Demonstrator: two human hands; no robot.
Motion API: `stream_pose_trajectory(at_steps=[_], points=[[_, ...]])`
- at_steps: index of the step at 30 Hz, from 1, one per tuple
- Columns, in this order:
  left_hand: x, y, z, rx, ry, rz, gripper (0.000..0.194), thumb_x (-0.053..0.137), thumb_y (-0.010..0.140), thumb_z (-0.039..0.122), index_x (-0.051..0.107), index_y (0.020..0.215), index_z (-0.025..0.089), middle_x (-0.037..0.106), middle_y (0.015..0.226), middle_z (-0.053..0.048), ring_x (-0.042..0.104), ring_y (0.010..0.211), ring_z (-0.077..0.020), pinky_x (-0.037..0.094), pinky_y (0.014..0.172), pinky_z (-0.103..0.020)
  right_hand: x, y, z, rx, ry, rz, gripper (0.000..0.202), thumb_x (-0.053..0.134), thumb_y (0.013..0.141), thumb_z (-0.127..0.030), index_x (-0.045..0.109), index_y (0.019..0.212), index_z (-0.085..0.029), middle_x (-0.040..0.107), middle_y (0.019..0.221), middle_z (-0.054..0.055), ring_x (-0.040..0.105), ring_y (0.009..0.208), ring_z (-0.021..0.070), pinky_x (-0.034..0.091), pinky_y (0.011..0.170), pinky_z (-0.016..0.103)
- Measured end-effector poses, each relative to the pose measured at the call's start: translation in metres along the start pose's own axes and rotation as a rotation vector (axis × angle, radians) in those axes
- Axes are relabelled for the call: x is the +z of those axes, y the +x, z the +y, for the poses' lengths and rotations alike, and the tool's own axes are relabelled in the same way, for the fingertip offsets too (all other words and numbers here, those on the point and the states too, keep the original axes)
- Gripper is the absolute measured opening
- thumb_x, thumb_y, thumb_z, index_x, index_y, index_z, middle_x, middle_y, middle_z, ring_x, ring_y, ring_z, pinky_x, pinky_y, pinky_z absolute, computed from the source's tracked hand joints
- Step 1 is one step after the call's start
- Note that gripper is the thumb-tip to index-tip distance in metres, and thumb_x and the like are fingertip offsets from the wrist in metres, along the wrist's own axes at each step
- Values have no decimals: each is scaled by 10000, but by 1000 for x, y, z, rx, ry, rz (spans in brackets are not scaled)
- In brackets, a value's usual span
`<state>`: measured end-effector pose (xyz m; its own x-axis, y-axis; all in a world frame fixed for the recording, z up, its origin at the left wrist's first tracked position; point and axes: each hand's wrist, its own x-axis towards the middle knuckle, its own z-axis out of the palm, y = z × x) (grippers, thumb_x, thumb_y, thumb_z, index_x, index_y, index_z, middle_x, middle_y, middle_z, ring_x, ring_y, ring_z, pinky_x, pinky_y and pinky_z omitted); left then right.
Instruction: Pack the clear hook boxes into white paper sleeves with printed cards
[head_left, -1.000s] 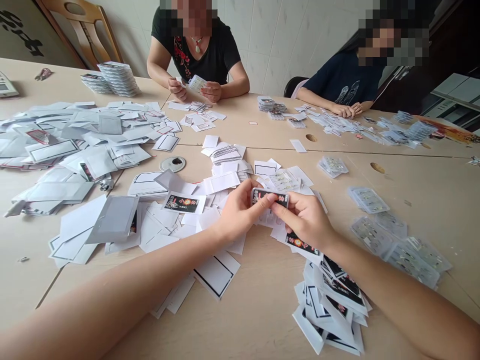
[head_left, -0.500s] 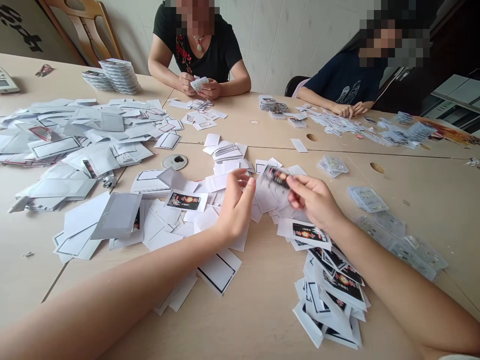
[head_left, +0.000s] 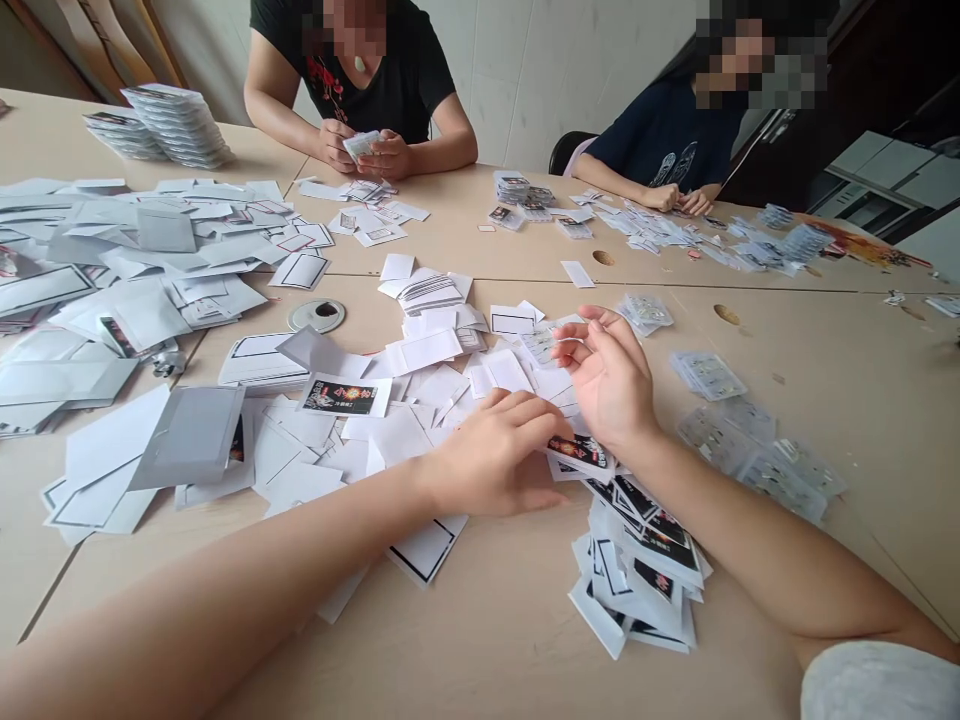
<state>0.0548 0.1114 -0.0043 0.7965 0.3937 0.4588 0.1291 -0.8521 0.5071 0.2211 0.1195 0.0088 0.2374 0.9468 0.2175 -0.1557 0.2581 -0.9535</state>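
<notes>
My left hand (head_left: pixel 499 450) is stretched out palm down, its fingertips at the printed black-and-white card (head_left: pixel 589 455) on top of a loose stack. Thumb and fingers are apart; its palm side is hidden. My right hand (head_left: pixel 611 380) is raised just beyond that card, fingers loosely curled and apart, with nothing visible in them. Beside its fingertips lies a clear packet (head_left: pixel 541 346) on the white paper. The stack of printed sleeves (head_left: pixel 645 570) spreads toward me below my right forearm. Another printed card (head_left: pixel 346 396) lies left of my hands among blank white cards (head_left: pixel 424 350).
A large heap of white envelopes (head_left: pixel 165 230) covers the left side. Clear packets (head_left: pixel 709 375) lie at the right. A round metal grommet (head_left: pixel 316 315) is set in the table. Across it, one person (head_left: pixel 360 90) holds a small packet; another person (head_left: pixel 660 150) sits further right.
My left hand has moved right and down to the printed stack. The printed card has left my right hand, whose fingers have loosened and turned upward. The whole view has shifted slightly.
</notes>
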Motion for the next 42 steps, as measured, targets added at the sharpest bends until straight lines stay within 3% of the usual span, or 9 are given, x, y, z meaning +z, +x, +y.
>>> stream_pose_trajectory(at_steps=[2, 5, 12, 16, 20, 25, 30, 35, 42], points=[[3, -1, -2, 55, 78, -55, 181, 545, 861, 297, 606, 1005, 205, 669, 966, -53, 584, 896, -200, 362, 806, -338, 2, -1, -5, -21, -41, -11, 145, 422, 878, -337, 449, 984, -242, 612, 849, 22, 601, 681, 121, 478, 658, 281], [4, -1, -6, 128, 181, -129, 231, 418, 891, 137, 633, 928, 212, 682, 897, -41, 592, 824, -174, 357, 769, -326, -3, 5, -14, -53, -118, 23, 147, 373, 894, -352, 445, 969, -248, 607, 861, 25, 598, 683, 122, 482, 654, 282], [1, -1, -2, 115, 189, -173, 168, 554, 838, 347, 644, 829, 205, 656, 836, -50, 560, 796, -190, 378, 747, -325, -25, 30, -32, -42, -270, -70, 86, 539, 828, -258, 593, 806, -195, 622, 762, 8, 544, 589, 86, 449, 581, 237], [1, -1, -1, 76, 253, -135, 283, 442, 914, 320, 604, 736, 170, 621, 712, -37, 519, 700, -160, 383, 700, -301, -35, 36, -38, -279, -464, 25, 132, 502, 862, -274, 613, 829, -211, 640, 782, 11, 579, 642, 106, 471, 622, 258], [2, -1, -2, 24, 272, -68, 211, 430, 912, 253, 601, 824, 166, 625, 762, -38, 531, 731, -157, 393, 704, -294, -44, 36, -34, -408, -998, -245, 157, 567, 823, -272, 646, 947, -216, 663, 987, 55, 618, 905, 198, 486, 813, 365], [1, -1, -2, -20, 284, 61, 127, 445, 887, 183, 571, 894, 165, 642, 836, -38, 545, 765, -151, 402, 724, -295, -46, 31, -14, -151, -1318, -559, 556, 635, 760, -471, 514, 1242, -222, 465, 1380, 118, 444, 1256, 332, 387, 1000, 499], [0, -1, -3, -60, 313, 127, 107, 459, 863, 165, 555, 910, 170, 629, 829, -34, 538, 759, -157, 400, 719, -303, -41, 31, -4, -159, -1286, -499, 365, 673, 717, -488, 549, 908, -203, 617, 1052, 73, 577, 1009, 274, 460, 876, 447], [0, -1, -3, -199, 358, 187, 113, 485, 850, 211, 530, 949, 176, 624, 903, -54, 533, 814, -190, 398, 746, -334, -40, 31, -11, -334, -1202, -309, 402, 705, 697, -354, 540, 1029, -199, 600, 1106, 101, 544, 1085, 285, 434, 932, 472], [0, -2, -2, -288, 349, 455, 404, 444, 734, 46, 395, 1121, 151, 545, 1111, -113, 460, 1027, -247, 349, 851, -400, -38, 21, -28, -455, -1097, -737, 431, 677, 778, -330, 574, 1196, -305, 307, 1472, 62, 297, 1371, 286, 317, 1090, 496]])
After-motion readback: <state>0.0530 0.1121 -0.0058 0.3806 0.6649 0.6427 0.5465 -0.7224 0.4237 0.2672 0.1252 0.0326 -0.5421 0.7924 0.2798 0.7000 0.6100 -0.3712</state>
